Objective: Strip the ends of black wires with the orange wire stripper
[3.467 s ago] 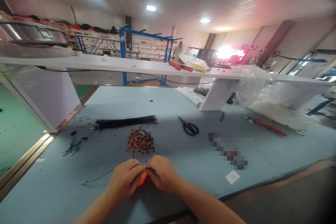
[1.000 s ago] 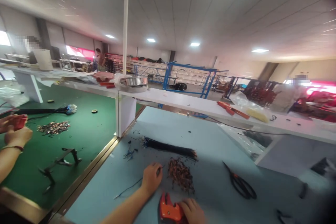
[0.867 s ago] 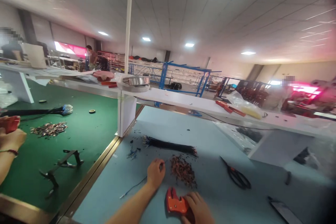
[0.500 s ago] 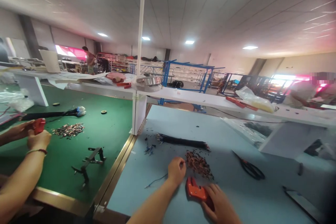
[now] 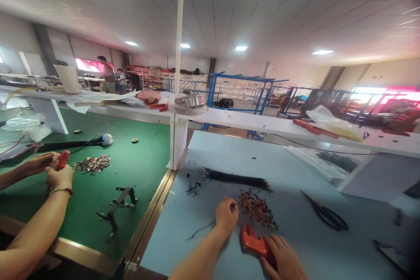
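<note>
My left hand (image 5: 226,216) is closed in a pinch on a thin dark wire (image 5: 201,229), whose tail trails out to the left over the blue-grey tabletop. A short end of it pokes out at the fingertips, toward a pile of coppery scraps (image 5: 258,211). Wrapped around the handles of a red-orange wire stripper (image 5: 254,242) is my right hand (image 5: 285,257). The stripper's head points up and left, below the scraps and apart from the wire end. Behind the pile lies a black-sleeved wire bundle (image 5: 235,178), with bare wire ends showing at its left.
Black-handled scissors (image 5: 328,215) lie right of the pile. Small blue bits (image 5: 191,189) are at the left. A white shelf (image 5: 243,118) crosses behind. On the adjoining green table (image 5: 147,157), a co-worker's hands (image 5: 59,175) hold a red tool near a black stand (image 5: 118,205).
The camera has turned slightly left, so everything sits further right in view. A wire end now shows at my left fingertips. My right hand keeps its hold on the wire stripper.
</note>
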A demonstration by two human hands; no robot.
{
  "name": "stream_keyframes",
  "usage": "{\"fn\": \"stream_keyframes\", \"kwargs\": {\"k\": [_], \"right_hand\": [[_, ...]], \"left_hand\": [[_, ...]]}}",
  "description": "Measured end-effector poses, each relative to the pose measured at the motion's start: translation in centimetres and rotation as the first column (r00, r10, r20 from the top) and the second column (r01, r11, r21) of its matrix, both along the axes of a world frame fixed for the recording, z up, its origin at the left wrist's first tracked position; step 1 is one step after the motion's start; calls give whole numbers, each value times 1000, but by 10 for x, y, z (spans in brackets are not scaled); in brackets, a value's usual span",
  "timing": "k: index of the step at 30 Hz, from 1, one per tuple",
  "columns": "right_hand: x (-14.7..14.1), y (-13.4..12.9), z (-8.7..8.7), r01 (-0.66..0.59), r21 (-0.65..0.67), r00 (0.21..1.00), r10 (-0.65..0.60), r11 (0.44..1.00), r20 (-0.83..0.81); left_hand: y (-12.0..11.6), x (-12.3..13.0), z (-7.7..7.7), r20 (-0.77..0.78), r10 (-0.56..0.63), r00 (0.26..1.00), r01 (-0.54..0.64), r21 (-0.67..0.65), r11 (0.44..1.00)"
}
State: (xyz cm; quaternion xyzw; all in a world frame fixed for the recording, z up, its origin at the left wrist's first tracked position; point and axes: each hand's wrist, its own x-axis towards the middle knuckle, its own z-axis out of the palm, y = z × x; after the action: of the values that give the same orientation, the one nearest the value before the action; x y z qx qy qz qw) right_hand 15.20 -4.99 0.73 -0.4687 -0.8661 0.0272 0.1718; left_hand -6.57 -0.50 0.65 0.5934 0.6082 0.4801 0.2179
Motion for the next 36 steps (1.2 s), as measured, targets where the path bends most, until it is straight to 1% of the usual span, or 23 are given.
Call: {"fn": "stream_keyframes", "kwargs": {"k": [9,14,19,22,24,26,30,31,33,34,36], "right_hand": [[0,-4,0,-26,51,998,28,998,-52],[0,-1,-6,-48,67,994,54,997,-92],[6,5,-21,-104,98,986,116,990,-120],[9,9,-32,-188,122,970,204,975,-134],[9,13,-40,-261,144,952,279,955,-127],[8,17,-50,-315,199,934,340,928,-111],[3,26,-72,-353,378,904,417,856,-98],[3,28,-77,-358,406,901,425,841,-87],[3,32,-84,-351,410,907,415,842,-74],[5,34,-86,-343,394,912,403,852,-77],[9,38,-83,-349,359,907,408,866,-103]], "left_hand": [[7,-2,-9,50,62,997,-61,-35,998],[4,-2,-13,29,69,997,-68,-14,998],[2,-3,-12,-21,88,996,-88,6,996],[0,-2,-10,-60,109,992,-108,9,994],[-2,-2,-9,-82,125,989,-125,9,992],[-3,-1,-8,-99,139,985,-138,7,990],[-3,1,-5,-127,152,980,-153,7,988],[-3,2,-5,-136,155,979,-156,4,988],[-2,1,-4,-156,162,974,-164,0,987],[-2,1,-4,-167,163,972,-166,-5,986],[-1,1,-5,-179,159,971,-165,-18,986]]}}
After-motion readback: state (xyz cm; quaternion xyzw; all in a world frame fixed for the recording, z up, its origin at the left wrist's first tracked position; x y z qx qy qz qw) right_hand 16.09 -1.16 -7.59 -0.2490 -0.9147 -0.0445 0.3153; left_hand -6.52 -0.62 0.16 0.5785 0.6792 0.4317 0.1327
